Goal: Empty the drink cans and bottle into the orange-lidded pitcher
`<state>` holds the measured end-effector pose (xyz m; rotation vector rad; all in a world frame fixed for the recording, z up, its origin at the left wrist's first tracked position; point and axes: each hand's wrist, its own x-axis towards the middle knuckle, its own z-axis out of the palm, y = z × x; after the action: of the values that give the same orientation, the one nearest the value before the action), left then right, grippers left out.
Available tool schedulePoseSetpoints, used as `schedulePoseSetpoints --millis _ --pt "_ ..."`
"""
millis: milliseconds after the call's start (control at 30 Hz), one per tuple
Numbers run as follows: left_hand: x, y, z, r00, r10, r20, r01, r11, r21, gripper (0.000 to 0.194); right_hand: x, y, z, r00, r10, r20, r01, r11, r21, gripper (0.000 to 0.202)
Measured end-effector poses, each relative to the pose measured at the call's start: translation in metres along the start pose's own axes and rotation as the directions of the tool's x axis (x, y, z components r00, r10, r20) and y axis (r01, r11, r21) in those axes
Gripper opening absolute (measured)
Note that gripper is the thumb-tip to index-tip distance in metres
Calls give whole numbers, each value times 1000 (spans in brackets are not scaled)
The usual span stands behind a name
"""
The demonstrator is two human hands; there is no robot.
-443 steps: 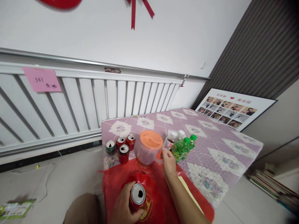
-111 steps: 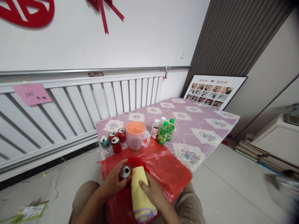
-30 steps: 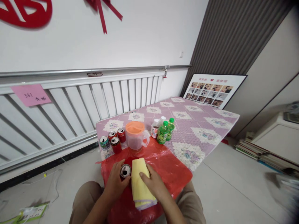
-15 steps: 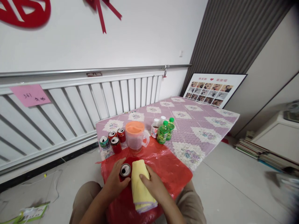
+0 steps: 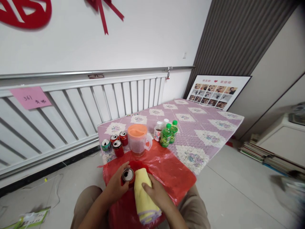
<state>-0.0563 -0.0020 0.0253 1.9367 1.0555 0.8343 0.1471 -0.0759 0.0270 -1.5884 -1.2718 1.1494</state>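
On my feed, L hand (image 5: 116, 185) grips a can (image 5: 128, 175) (drink hole open), R hand (image 5: 157, 193) clasps a yellow cloth (image 5: 143, 201) just beside it, w/ red plastic (image 5: 177, 178) below.

A white radiator (image 5: 118, 95) runs along the white wall (image 5: 147, 35) behind the back edge of the tabletop (image 5: 186, 130), under a grey pipe (image 5: 59, 73). A photo board (image 5: 216, 93) leans by the far corner before a dark ribbed panel (image 5: 221, 38). The floor (image 5: 228, 194) is pale tile, the light soft and even.
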Motion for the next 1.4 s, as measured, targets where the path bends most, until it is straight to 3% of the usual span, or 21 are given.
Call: schedulePoseSetpoints --millis 200,433,567,767,1100,1400 --pt "-1 -2 2 1000 4 5 -4 1000 -16 71 6 -17 -5 997 -53 -59 54 999 7 55" --pt "-1 -10 11 982 38 -186 -9 989 151 60 2 5 3 1000 -14 -6 14 1000 -28 51" --pt "0 -5 8 992 56 -110 -45 995 94 59 -1 7 2 1000 7 -11 -7 999 -46 51" --pt "1 -1 -2 999 40 15 -40 999 16 68 3 -12 0 996 -54 -68 55 998 10 54" --pt "2 -3 -3 999 36 27 -36 999 15 69 1 6 5 1000 -6 -8 5 997 -76 51" --pt "2 -4 -4 999 -3 44 2 1000 6 68 16 -14 1 992 -70 -110 64 997 -50 57"
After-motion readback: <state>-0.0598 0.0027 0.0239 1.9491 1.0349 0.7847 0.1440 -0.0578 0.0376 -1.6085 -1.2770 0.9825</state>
